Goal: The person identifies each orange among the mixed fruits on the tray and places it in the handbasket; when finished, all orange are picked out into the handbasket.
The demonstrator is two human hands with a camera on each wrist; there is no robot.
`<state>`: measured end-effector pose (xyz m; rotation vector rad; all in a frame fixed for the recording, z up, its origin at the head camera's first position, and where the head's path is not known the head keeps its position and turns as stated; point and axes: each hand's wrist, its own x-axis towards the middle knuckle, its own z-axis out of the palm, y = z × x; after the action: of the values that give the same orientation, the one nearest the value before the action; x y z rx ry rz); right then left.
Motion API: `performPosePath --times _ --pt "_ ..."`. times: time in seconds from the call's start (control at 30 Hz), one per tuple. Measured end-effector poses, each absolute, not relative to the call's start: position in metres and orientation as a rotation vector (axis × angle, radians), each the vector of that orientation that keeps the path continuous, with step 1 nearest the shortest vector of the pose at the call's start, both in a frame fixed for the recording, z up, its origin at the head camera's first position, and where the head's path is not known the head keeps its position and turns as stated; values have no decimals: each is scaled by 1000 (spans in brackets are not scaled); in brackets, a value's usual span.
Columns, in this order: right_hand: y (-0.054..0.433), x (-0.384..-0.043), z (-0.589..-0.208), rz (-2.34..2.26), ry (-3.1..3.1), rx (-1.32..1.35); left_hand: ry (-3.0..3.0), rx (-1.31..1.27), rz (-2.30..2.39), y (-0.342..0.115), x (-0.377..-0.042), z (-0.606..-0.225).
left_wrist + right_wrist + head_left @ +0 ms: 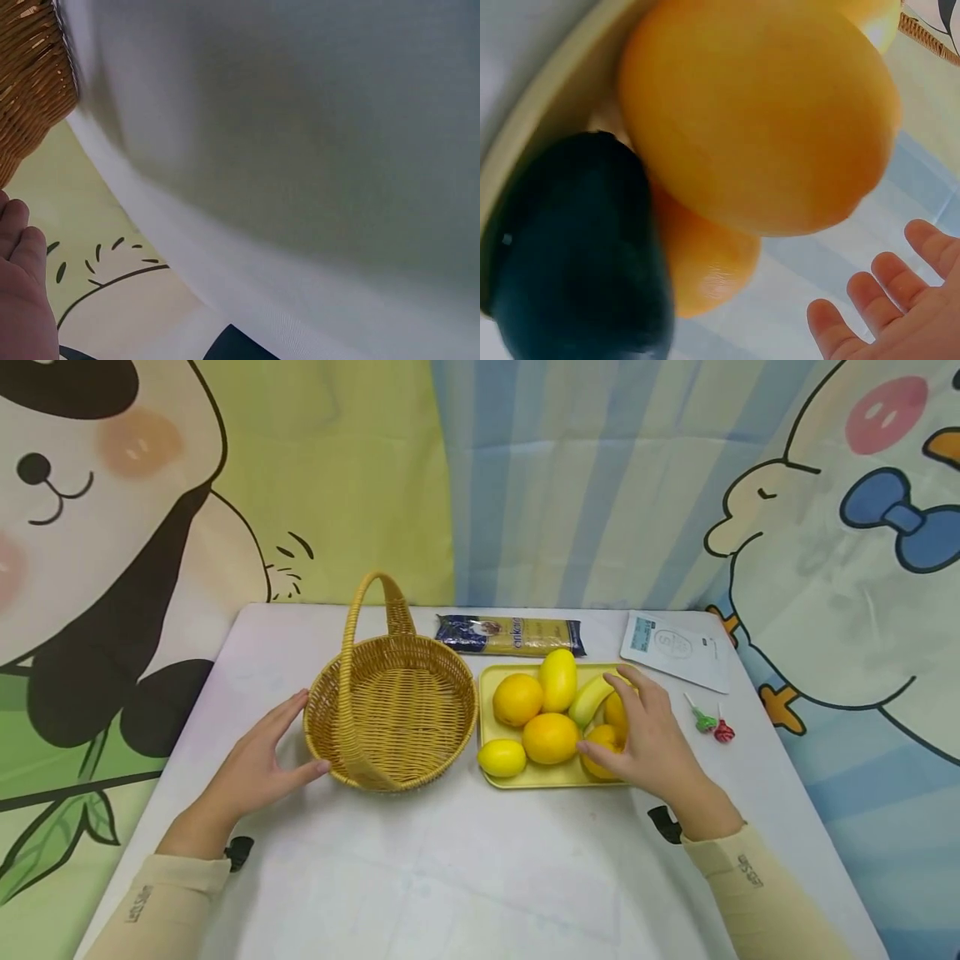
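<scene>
A wicker basket point(408, 727) with a tall handle stands upright on the table, nothing inside. My left hand point(251, 764) is spread at its left side, thumb and fingers apart; whether it touches the rim is unclear. Right of the basket, a yellow tray point(487, 710) bears several oranges point(551, 738), a lemon point(502, 758), a banana point(589, 702) and an oblong yellow fruit point(558, 681). My right hand point(651, 735) hovers over the tray's right end, fingers apart, holding nothing. The right wrist view also shows a dark green, avocado-like fruit point(581, 255) beside an orange point(757, 112).
Behind the tray lies a pasta packet point(510, 636), with a white pouch point(675, 650) at the back right. A green lollipop point(705, 721) and a red lollipop point(723, 731) lie right of my right hand. A cartoon-printed curtain point(570, 485) hangs behind the white table point(450, 868).
</scene>
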<state>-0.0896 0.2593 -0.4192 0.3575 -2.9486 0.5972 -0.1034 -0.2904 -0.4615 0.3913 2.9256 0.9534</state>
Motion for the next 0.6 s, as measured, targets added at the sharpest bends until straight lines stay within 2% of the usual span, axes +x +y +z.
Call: performPosePath --times 0.6 --pt "272 -68 -444 648 -2969 354 2913 382 972 -291 -102 -462"
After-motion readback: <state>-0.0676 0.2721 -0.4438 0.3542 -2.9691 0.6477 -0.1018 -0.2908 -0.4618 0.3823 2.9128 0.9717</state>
